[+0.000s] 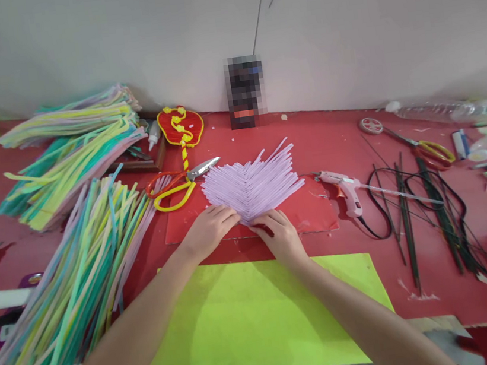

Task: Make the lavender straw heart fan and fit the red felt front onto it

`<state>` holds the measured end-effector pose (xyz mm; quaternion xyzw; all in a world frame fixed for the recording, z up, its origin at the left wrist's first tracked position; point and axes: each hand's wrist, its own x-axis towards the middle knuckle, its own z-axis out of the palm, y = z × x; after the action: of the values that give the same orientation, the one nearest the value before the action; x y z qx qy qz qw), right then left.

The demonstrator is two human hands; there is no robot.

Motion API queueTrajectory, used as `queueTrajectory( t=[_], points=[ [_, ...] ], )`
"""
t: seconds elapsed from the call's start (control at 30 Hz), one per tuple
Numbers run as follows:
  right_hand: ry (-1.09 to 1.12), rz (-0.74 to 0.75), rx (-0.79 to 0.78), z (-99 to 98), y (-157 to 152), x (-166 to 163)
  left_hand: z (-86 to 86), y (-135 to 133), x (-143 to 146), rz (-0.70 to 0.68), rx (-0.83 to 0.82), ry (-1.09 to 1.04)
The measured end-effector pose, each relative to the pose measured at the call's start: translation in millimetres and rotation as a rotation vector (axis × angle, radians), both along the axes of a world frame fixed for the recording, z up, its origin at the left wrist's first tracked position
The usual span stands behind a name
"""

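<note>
- A person's bare left hand lies palm down with its fingers spread flat on the lower left edge of a heart-shaped fan of lilac fuzzy strips.
- The right hand rests at the fan's bottom point with its fingers curled. Whether they pinch the strips cannot be told.
- The fan lies on a red rectangular mat in the middle of the red table, just beyond a lime-green paper sheet.
- Progress, as a judgement: both lobes look laid and meet at the point, but the outer tips stand ragged and untrimmed.
- Yellow-and-orange-handled scissors lie just left of the fan and a pink glue gun just right, with neither in a hand.
- Heaps of loose pastel strips fill the left side.
</note>
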<state>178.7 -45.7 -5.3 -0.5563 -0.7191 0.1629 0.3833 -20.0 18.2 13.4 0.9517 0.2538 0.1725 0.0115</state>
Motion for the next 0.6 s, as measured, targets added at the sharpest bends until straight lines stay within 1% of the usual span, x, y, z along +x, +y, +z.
queueTrajectory(
  t=[0.13,0.33,0.43,0.47,0.5,0.57,0.6],
  points=[
    [0.003,-0.007,0.013,1.7,1,0,-2.8,1,-2,0.033,-0.052,-0.002],
    [0.02,-0.002,0.021,0.6,0,-3,-1.9,0,-1,0.083,-0.058,-0.042],
    [0.041,-0.025,0.061,3.6,2,6,-1.7,1,-2,0.108,-0.087,-0.05],
    [0.033,-0.065,0.071,6.3,3,13,-1.8,1,-3,0.115,-0.097,-0.056],
    [0.016,-0.138,0.08,9.8,5,23,-2.1,1,-4,0.121,-0.103,-0.063],
    [-0.008,-0.332,0.077,17.8,8,52,-2.9,2,-5,0.128,-0.108,-0.079],
    [-0.011,-0.453,0.102,21.4,10,69,-3.5,2,-6,0.131,-0.106,-0.086]
  ],
)
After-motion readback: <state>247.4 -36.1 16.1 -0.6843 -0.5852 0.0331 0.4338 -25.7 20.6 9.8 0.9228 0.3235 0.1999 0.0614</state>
